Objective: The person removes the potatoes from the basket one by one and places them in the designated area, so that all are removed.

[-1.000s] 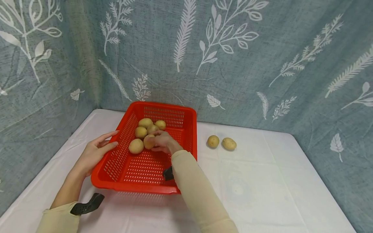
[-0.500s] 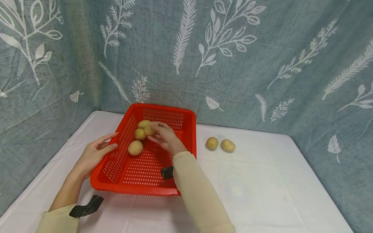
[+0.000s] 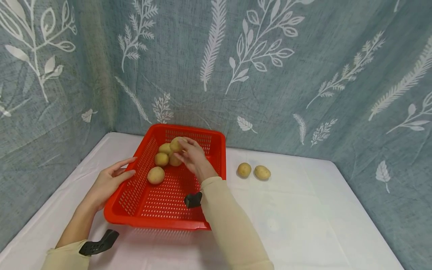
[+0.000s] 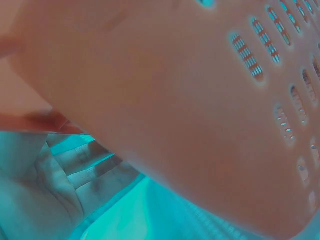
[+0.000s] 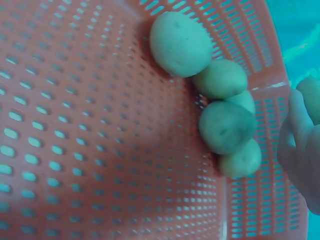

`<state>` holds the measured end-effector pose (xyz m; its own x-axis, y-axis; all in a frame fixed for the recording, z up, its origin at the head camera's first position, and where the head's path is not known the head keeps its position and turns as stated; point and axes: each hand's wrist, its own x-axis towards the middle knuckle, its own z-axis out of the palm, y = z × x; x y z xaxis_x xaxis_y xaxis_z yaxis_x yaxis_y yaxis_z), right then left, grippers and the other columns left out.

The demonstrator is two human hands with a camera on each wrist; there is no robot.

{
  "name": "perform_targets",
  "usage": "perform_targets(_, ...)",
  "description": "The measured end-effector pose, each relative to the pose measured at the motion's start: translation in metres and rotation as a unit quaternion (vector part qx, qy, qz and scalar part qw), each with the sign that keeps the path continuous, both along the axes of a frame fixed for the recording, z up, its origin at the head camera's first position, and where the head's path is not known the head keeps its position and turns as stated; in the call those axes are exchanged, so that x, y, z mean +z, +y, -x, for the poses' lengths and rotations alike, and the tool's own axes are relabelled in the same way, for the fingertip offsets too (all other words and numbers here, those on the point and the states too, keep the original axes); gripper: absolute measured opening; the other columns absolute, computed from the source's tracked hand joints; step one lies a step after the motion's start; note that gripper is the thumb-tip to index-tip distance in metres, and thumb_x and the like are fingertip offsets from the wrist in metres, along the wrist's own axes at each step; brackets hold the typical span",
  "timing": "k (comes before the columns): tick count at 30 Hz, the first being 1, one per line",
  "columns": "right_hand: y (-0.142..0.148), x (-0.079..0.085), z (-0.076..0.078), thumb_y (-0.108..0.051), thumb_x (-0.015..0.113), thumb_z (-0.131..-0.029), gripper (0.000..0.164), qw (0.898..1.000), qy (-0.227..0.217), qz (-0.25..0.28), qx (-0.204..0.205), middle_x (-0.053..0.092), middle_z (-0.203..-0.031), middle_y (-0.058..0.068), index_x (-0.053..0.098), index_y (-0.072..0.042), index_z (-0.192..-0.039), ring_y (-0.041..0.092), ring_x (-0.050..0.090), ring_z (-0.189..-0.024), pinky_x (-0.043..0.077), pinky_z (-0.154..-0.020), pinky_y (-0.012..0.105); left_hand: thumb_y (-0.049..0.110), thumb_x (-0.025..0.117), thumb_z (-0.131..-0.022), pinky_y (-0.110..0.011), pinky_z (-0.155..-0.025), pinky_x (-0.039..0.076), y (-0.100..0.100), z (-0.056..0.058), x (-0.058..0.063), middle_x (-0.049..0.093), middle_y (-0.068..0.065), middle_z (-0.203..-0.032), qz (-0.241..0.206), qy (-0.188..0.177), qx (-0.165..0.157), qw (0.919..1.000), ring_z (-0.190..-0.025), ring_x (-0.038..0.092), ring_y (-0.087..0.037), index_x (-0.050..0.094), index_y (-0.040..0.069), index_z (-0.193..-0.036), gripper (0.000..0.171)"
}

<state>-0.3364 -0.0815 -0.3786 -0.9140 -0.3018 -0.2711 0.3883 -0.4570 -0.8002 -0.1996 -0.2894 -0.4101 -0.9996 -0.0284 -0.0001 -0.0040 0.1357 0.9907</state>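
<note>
A red plastic basket [image 3: 165,224] with slotted walls stands on the table. Above its far half, my right hand [image 3: 194,153] pinches a potato [image 3: 176,144] between thumb and fingers; in the right wrist view that hand [image 5: 302,155] and potato [image 5: 311,97] are partly cut off at the edge. Several other potatoes lie grouped along the basket's left side, including a pale one [image 3: 156,175] nearest me and a darker one [image 5: 227,127]. My left hand [image 3: 104,183] rests at the left rim, thumb and index finger spread straight against it; its other fingertips are hidden behind the wall [image 4: 175,125].
Two potatoes, a round one [image 3: 244,170] and a longer one [image 3: 262,172], lie on the white tablecloth [image 3: 297,210] right of the basket. A patterned blue-green curtain [image 3: 189,75] hangs close behind and along both sides.
My right hand has raised the potato it holds and carried it toward the basket's far end, over the other potatoes. The left hand stays at the rim.
</note>
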Motion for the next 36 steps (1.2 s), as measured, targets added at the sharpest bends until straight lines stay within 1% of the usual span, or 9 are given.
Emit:
perform_targets(4, 0.009, 0.01, 0.006, -0.008, 0.059, -0.094, 0.036, 1.0, 0.005, 0.001, -0.016, 0.052, -0.115, 0.011, 0.05, -0.004, -0.129, 0.03, 0.052, -0.111, 0.045, -0.096, 0.042, 0.028, 0.056, -0.097, -0.036, -0.071, 0.056, 0.001, 0.0, -0.002, 0.061, -0.003, -0.11, -0.009, 0.004, -0.004, 0.9999, -0.086, 0.066, -0.015, 0.034, 0.008, -0.147, 0.058)
perform_targets(9, 0.029, 0.027, 0.016, -0.009, 0.057, -0.096, 0.038, 0.999, 0.019, 0.0, -0.027, 0.049, -0.122, 0.014, 0.049, -0.004, -0.132, 0.032, 0.049, -0.115, 0.044, -0.096, 0.041, 0.028, 0.056, -0.097, -0.036, -0.071, 0.056, 0.002, 0.0, -0.002, 0.06, -0.003, -0.111, -0.011, 0.004, -0.003, 0.9999, -0.086, 0.066, -0.014, 0.034, 0.008, -0.148, 0.059)
perform_targets(16, 0.076, 0.038, 0.032, -0.01, 0.052, -0.098, 0.043, 0.998, 0.032, 0.001, -0.049, 0.037, -0.138, 0.017, 0.041, -0.005, -0.14, 0.035, 0.04, -0.126, 0.041, -0.1, 0.04, 0.027, 0.055, -0.098, -0.036, -0.071, 0.056, 0.003, 0.002, -0.003, 0.06, -0.004, -0.112, -0.014, 0.001, -0.003, 0.9999, -0.086, 0.066, -0.013, 0.032, 0.007, -0.148, 0.059)
perform_targets(19, 0.099, 0.042, 0.037, -0.01, 0.05, -0.099, 0.045, 0.998, 0.032, -0.004, -0.061, 0.034, -0.14, 0.017, 0.038, -0.007, -0.142, 0.034, 0.038, -0.128, 0.039, -0.102, 0.039, 0.026, 0.055, -0.098, -0.034, -0.071, 0.056, 0.004, 0.003, -0.004, 0.06, -0.005, -0.113, -0.016, 0.001, -0.002, 0.9999, -0.086, 0.065, -0.013, 0.032, 0.007, -0.148, 0.059)
perform_targets(25, 0.144, 0.048, 0.046, -0.012, 0.045, -0.101, 0.047, 0.997, 0.028, -0.02, -0.073, 0.033, -0.139, 0.016, 0.033, -0.01, -0.146, 0.03, 0.037, -0.13, 0.036, -0.103, 0.036, 0.027, 0.056, -0.097, -0.033, -0.071, 0.056, 0.002, 0.001, -0.003, 0.06, -0.001, -0.11, -0.009, -0.002, 0.005, 0.9999, -0.086, 0.065, -0.011, 0.034, 0.009, -0.148, 0.059)
perform_targets(27, 0.159, 0.049, 0.047, -0.013, 0.043, -0.101, 0.046, 0.996, 0.029, -0.029, -0.074, 0.034, -0.136, 0.014, 0.032, -0.011, -0.146, 0.028, 0.037, -0.13, 0.037, -0.103, 0.035, 0.028, 0.056, -0.097, -0.034, -0.071, 0.056, 0.002, 0.0, -0.003, 0.059, 0.0, -0.11, -0.009, -0.004, 0.006, 0.9999, -0.085, 0.065, -0.011, 0.034, 0.009, -0.148, 0.059)
perform_targets(29, 0.172, 0.048, 0.047, -0.014, 0.042, -0.102, 0.045, 0.996, 0.033, -0.047, -0.074, 0.036, -0.131, 0.012, 0.033, -0.011, -0.145, 0.026, 0.039, -0.126, 0.04, -0.1, 0.032, 0.029, 0.056, -0.097, -0.035, -0.071, 0.056, 0.0, -0.001, -0.003, 0.059, 0.0, -0.109, -0.01, -0.005, 0.006, 0.9999, -0.085, 0.065, -0.012, 0.034, 0.01, -0.148, 0.059)
perform_targets(34, 0.206, 0.041, 0.047, -0.018, 0.039, -0.103, 0.041, 0.992, 0.051, -0.096, -0.058, 0.039, -0.117, 0.009, 0.034, -0.01, -0.142, 0.021, 0.043, -0.114, 0.047, -0.087, 0.026, 0.029, 0.056, -0.097, -0.036, -0.071, 0.056, 0.0, 0.0, -0.002, 0.059, -0.002, -0.11, -0.004, -0.001, 0.005, 1.0, -0.085, 0.065, -0.012, 0.033, 0.009, -0.148, 0.06)
perform_targets(36, 0.221, 0.036, 0.046, -0.019, 0.039, -0.103, 0.042, 0.991, 0.05, -0.111, -0.055, 0.039, -0.116, 0.007, 0.032, -0.01, -0.143, 0.021, 0.042, -0.115, 0.047, -0.088, 0.025, 0.03, 0.055, -0.097, -0.036, -0.071, 0.056, 0.0, 0.001, -0.002, 0.058, -0.006, -0.113, 0.001, 0.0, 0.004, 1.0, -0.085, 0.065, -0.011, 0.032, 0.009, -0.148, 0.06)
